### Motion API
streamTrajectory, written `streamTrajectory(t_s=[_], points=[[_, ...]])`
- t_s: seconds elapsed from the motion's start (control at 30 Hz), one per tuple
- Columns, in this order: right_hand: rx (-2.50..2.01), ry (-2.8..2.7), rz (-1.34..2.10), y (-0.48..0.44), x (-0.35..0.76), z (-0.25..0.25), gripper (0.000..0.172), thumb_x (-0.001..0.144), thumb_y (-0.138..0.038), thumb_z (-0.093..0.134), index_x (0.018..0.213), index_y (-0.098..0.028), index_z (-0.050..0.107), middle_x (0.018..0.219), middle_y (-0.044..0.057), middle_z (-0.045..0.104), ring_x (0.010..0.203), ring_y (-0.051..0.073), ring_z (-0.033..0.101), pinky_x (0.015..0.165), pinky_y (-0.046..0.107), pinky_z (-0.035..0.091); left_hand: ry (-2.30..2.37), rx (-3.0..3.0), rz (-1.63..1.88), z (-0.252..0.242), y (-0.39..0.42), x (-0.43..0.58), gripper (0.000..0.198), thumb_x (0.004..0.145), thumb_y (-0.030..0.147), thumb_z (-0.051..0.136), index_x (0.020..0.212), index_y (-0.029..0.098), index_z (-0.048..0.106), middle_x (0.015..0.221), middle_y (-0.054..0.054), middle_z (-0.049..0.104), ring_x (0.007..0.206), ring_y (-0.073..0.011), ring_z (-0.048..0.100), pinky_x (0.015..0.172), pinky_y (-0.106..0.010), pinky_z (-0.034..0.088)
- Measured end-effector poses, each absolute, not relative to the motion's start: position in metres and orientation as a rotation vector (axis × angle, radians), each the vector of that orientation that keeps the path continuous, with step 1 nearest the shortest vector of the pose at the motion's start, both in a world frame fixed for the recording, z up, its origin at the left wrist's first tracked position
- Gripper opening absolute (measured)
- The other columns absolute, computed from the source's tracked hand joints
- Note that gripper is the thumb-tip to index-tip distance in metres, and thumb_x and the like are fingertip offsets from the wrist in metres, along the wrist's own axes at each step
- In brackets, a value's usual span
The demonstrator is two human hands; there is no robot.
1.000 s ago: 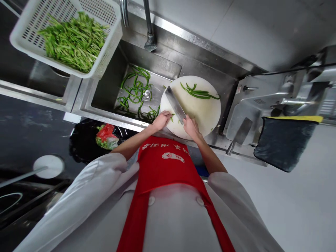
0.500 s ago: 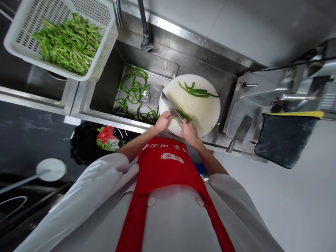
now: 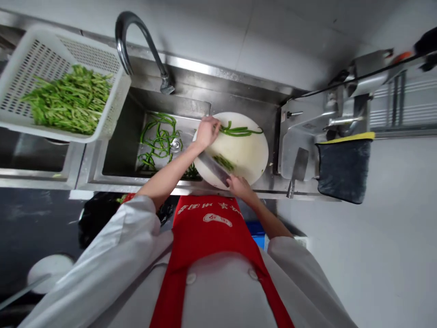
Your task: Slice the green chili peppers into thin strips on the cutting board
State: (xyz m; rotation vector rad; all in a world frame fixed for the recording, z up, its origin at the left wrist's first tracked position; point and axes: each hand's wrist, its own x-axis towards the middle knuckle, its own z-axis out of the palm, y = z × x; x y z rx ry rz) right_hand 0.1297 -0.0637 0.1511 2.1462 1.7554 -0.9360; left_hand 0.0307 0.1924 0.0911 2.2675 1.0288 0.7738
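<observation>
On the round white cutting board (image 3: 251, 159), my right hand (image 3: 240, 187) grips the handle of a cleaver (image 3: 214, 169), its broad blade slanting toward the board's left edge. Just beyond the blade lies a small pile of cut green bean pieces (image 3: 224, 162). My left hand (image 3: 208, 132) reaches over the board's far left, fingers closed at the near ends of a few long green beans (image 3: 241, 131). Its fingertips are partly hidden. More long beans (image 3: 159, 139) lie tangled in the sink (image 3: 123, 150) to the left.
A white perforated basket (image 3: 118, 98) of cut green stalks (image 3: 73, 102) stands at the left. The faucet (image 3: 143, 36) arches over the sink. To the right, a second cleaver (image 3: 299, 166) lies beside a metal machine (image 3: 290, 136), near a dark cloth (image 3: 343, 171). A black bin bag (image 3: 94, 218) sits below.
My left hand has left the blade's side and moved up the board to the long beans. The cleaver stays by the cut pieces in my right hand. The whole view has shifted.
</observation>
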Motion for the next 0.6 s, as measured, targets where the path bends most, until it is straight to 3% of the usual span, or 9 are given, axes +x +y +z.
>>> streamTrajectory(t_s=[0.1,0.2,0.4,0.6], points=[[2.149,1.723,-0.987,-0.074,0.120,0.143,0.037,0.106,-0.035,0.033,0.123,-0.016,0.059,0.102,0.014,0.072,0.094,0.026,0.069,0.081,0.032,0.046,0.962,2.468,0.289,0.092,0.211,0.089,0.020,0.088,0.025,0.056,0.086,0.011,0.070,0.089,-0.016,0.068,0.101,-0.0298,0.057,0.095,-0.045,0.043],[2.228,1.687,-0.961,-0.080,0.121,0.134,0.037,0.106,-0.036,0.033,0.124,-0.016,0.058,0.102,0.014,0.072,0.093,0.024,0.068,0.079,0.030,0.045,1.011,2.508,0.071,0.087,0.209,0.120,0.015,0.079,0.017,0.058,0.082,0.009,0.071,0.089,-0.020,0.069,0.108,-0.0339,0.055,0.095,-0.046,0.043],[2.396,1.557,-0.935,-0.100,0.155,0.131,0.033,0.105,-0.036,0.036,0.123,-0.019,0.058,0.102,0.011,0.072,0.096,0.023,0.067,0.079,0.028,0.042,0.966,2.223,0.501,0.084,0.212,0.085,0.016,0.077,0.024,0.058,0.077,0.014,0.071,0.073,-0.008,0.067,0.071,-0.0199,0.056,0.075,-0.033,0.047],[2.584,1.434,-0.948,-0.120,0.176,0.136,0.034,0.103,-0.029,0.037,0.126,-0.019,0.061,0.105,0.011,0.073,0.097,0.024,0.067,0.081,0.029,0.043,1.208,1.707,0.823,0.065,0.157,-0.063,0.028,0.077,0.039,0.068,0.090,0.015,0.073,0.080,-0.004,0.069,0.065,-0.0143,0.058,0.063,-0.026,0.048]])
